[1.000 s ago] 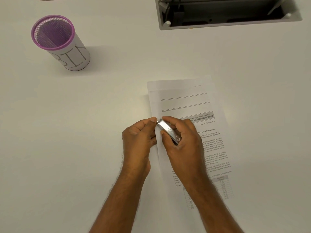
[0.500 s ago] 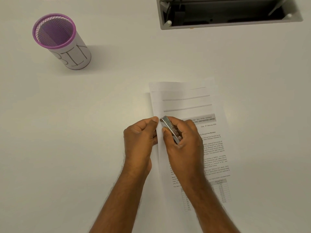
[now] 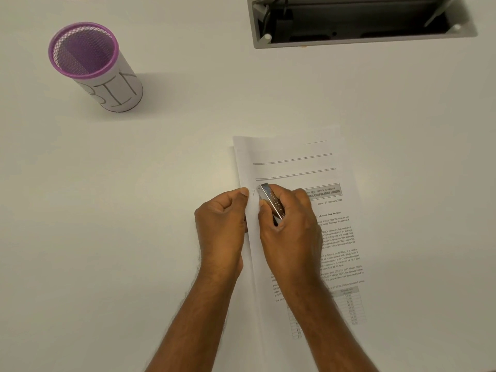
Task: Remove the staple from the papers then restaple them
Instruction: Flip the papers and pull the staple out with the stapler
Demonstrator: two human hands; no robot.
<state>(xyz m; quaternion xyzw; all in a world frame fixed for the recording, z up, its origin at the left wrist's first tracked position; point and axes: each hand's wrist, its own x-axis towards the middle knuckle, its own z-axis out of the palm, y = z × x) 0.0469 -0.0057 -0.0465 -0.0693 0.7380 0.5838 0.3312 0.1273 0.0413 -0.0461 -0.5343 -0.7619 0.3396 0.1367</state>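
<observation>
Papers (image 3: 290, 159) pinned at left edge by fisted left hand (image 3: 220, 224); right hand (image 3: 291, 224) grips metal stapler (image 3: 272, 201).

left hand (image 3: 220, 224): fisted, pinching | right hand (image 3: 291, 226): grip closed, holding

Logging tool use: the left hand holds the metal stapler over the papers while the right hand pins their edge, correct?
Sides swapped. The head view shows the right hand gripping the stapler and the left hand pinning the papers' edge.
</observation>
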